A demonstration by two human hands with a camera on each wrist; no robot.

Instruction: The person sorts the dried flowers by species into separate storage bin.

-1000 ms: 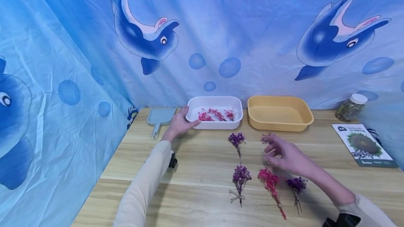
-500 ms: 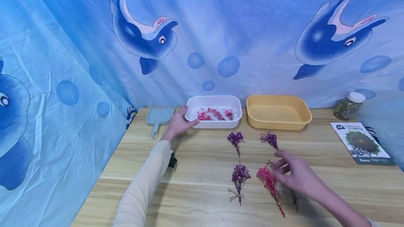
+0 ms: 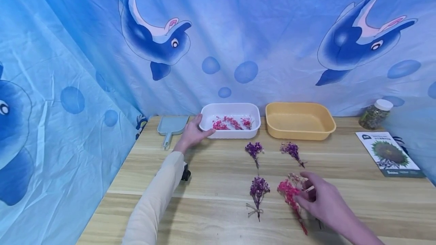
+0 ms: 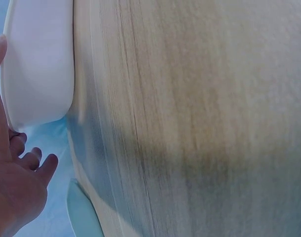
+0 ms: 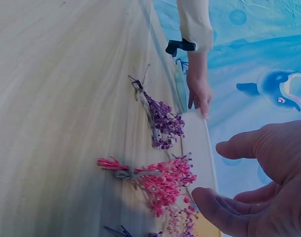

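My left hand [image 3: 193,134] holds the left corner of a white basin [image 3: 235,134], thumb on the front rim, fingers at its side. Pink dried flowers [image 3: 233,123] lie inside the basin. My right hand [image 3: 321,199] hovers beside a tied pink dried-flower bunch [image 3: 289,194]; in the right wrist view its thumb and fingers [image 5: 239,145] stand apart, with nothing between them. A pale pink sprig [image 3: 295,179] shows behind the pink bunch. Purple bunches lie nearby: one [image 3: 259,190] left, two [image 3: 254,149] farther back. Another, under my right hand, is mostly hidden.
A yellow basin [image 3: 299,133] stands right of the white one. A grey-blue dustpan [image 3: 172,126] lies at the left. At the right are a lidded jar [image 3: 374,116] of dried material and a printed packet [image 3: 390,154]. A dolphin-printed curtain [image 3: 218,41] hangs behind.
My right hand has moved from the back-right purple bunch toward me, down to beside the pink bunch. The back-right purple bunch is now uncovered. My left hand has stayed on the white basin.
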